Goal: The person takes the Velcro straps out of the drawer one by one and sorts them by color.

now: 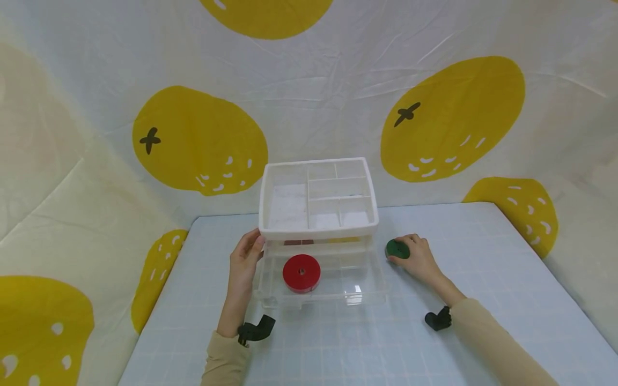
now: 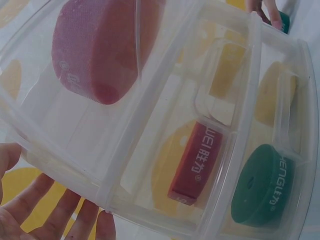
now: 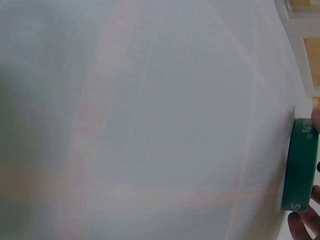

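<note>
My left hand point(image 1: 246, 257) rests at the left side of a white drawer organizer point(image 1: 318, 234), its fingers point(image 2: 65, 205) spread along the clear plastic wall. A clear drawer point(image 1: 338, 297) sticks out at the front, with a flat red roll point(image 1: 301, 272) lying in it. Through the clear plastic, the left wrist view shows another red roll point(image 2: 196, 165) edge-on and a green roll point(image 2: 262, 185), both with white lettering. To the right of the organizer, my right hand point(image 1: 420, 260) pinches a second green roll point(image 1: 397, 249) between thumb and fingers, at the tabletop.
The organizer's top tray point(image 1: 309, 195) has several compartments. Under it stands a light blue checked tabletop point(image 1: 333, 348). A white cloth point(image 1: 328, 107) with yellow fruit prints hangs behind and at the sides. Black camera mounts point(image 1: 256, 328) sit on both wrists.
</note>
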Motion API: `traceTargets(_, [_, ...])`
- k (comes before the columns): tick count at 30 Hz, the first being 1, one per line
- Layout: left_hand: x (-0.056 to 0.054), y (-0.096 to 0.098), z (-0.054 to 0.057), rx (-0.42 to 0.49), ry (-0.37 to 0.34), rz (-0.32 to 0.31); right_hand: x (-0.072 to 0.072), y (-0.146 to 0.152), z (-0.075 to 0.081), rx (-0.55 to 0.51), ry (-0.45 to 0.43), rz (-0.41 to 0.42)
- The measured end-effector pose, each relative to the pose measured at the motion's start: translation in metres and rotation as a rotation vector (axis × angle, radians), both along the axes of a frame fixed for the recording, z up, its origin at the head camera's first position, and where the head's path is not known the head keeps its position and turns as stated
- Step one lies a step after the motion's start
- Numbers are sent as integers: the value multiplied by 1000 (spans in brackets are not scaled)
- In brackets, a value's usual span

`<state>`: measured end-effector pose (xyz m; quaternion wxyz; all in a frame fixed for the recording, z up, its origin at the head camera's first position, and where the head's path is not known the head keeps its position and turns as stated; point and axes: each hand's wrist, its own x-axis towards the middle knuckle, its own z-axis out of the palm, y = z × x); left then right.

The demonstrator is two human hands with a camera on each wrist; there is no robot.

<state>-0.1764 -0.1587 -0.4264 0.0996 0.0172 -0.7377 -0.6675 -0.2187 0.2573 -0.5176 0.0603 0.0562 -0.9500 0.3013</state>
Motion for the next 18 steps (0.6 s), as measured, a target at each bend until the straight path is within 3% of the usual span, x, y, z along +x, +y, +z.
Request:
traceTargets(13, [0, -1, 1, -13, -15, -4, 11, 1, 20, 26, 2, -6])
traceTargets(18, [1, -1, 2, -3, -20, -4, 21, -1, 34, 28, 57, 21])
